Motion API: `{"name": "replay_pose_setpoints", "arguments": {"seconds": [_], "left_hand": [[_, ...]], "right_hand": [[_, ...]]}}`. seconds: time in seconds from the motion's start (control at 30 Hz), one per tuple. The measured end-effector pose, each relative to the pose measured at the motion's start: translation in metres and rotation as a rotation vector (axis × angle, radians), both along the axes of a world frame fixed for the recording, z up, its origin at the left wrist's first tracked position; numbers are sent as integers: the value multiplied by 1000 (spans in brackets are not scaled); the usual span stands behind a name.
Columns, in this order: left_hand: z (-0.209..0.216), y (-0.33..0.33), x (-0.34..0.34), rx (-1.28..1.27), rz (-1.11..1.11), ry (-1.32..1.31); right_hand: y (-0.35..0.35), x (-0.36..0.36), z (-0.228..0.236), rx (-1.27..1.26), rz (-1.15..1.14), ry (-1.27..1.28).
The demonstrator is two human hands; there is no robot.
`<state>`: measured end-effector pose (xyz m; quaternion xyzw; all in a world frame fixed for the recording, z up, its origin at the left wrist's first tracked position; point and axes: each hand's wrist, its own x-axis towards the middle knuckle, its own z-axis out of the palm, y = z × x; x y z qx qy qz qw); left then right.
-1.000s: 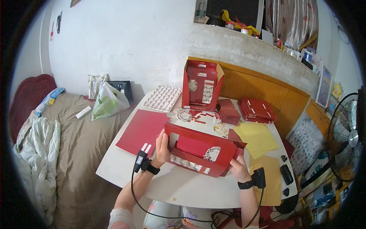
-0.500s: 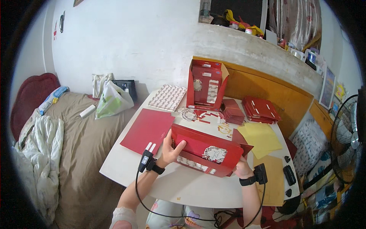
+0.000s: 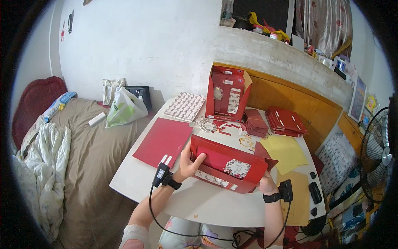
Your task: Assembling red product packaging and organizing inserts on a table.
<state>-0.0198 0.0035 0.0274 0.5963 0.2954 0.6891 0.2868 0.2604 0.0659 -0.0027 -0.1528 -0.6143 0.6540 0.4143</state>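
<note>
Between my two hands a red cardboard box (image 3: 219, 157) is held tilted above the near part of the white table. A white floral label and a patterned strip show through its cut-out front, and a flap stands out at its right end. My left hand (image 3: 188, 164) grips the left end, thumb on the front face and fingers behind. At the lower right end my right hand (image 3: 267, 184) closes on the box, its fingers partly hidden. Beside my left hand lies a flat red sheet (image 3: 161, 141).
Behind stand a display carton (image 3: 227, 93) with red packs, a patterned sheet stack (image 3: 185, 105), red card piles (image 3: 286, 121) and small cut-outs. Yellow sheets (image 3: 286, 152) and a brown envelope (image 3: 296, 199) lie right. A fan (image 3: 377, 153) is far right; a bed (image 3: 99, 166) is left.
The whole scene has shifted slightly right and down in the picture. My hands keep the same hold on the box, with no clear change in its tilt.
</note>
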Motion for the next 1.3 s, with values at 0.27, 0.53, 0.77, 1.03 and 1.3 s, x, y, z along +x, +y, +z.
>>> {"name": "replay_pose_setpoints", "arguments": {"seconds": [0.27,0.53,0.77,1.03,1.3], "left_hand": [[-4,-1,0,46,74,57],[-5,-1,-1,70,111,101],[0,-4,0,101,128,138],[2,-1,4,98,138,135],[1,7,0,-18,211,-64]], "right_hand": [[-4,-3,12,-8,150,70],[-2,12,9,181,9,-251],[-5,2,11,134,4,-101],[-14,-17,25,76,-7,95],[-1,-16,48,-356,238,388]]}}
